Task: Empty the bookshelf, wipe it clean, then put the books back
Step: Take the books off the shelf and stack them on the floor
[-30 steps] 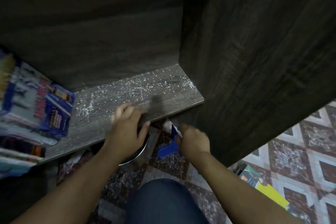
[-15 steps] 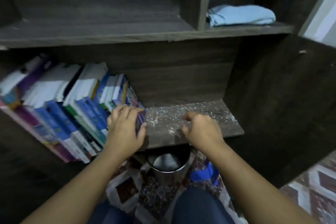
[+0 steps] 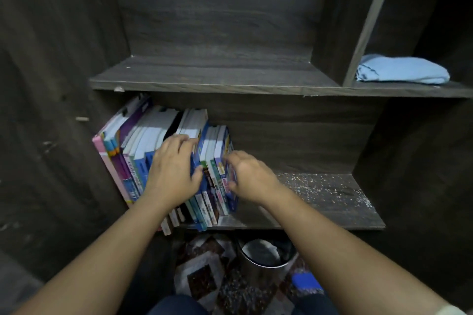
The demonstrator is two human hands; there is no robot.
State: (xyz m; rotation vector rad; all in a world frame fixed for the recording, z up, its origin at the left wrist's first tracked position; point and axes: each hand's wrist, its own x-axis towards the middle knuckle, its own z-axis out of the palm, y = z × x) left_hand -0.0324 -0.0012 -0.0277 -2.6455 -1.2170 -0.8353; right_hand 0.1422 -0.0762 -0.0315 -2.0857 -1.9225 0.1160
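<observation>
A row of books (image 3: 133,151) leans leftward at the left end of the dark wooden lower shelf (image 3: 320,220). My left hand (image 3: 171,174) lies over the spines in the middle of the row, its fingers hooked over the book tops. My right hand (image 3: 245,176) curls its fingers round the rightmost few books (image 3: 217,161) from their right side. White crumbs and dust (image 3: 325,186) speckle the bare right half of that shelf. A folded light-blue cloth (image 3: 401,69) lies in the upper right compartment.
The upper shelf (image 3: 217,77) stretches above the books. On the patterned floor below stands a round metal bin (image 3: 266,256), with a blue object (image 3: 305,284) to its right. My knees are at the bottom edge.
The view has lifted from the shelf edge to the whole bookcase. My left hand moved up onto the book tops, and my right hand crossed from the dusty shelf to the rightmost books.
</observation>
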